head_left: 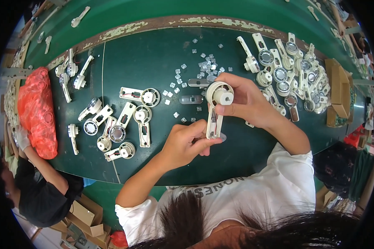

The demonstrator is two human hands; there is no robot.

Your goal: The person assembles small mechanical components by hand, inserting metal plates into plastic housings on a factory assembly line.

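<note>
In front of me I hold a white fan-like housing (214, 124) with a round head, a motor-like cylinder and a long open handle with wires inside. My right hand (247, 99) grips the round head between thumb and fingers. Closed on the lower end of the handle is my left hand (185, 143). A clear rounded piece (223, 137) peeks out beside the handle's end; I cannot tell whether my fingers touch it. Just beyond lie an oblong clear plate (187, 99) and a second clear plate (196, 83), near small clear square pieces (205, 66).
Several similar housings (124, 114) lie to the left, and a large pile of them (305, 79) sits at the right beside a cardboard box (338, 89). A red plastic bag (38, 112) rests at the left edge, near a co-worker's arm (47, 170). A raised ledge (162, 25) runs along the back.
</note>
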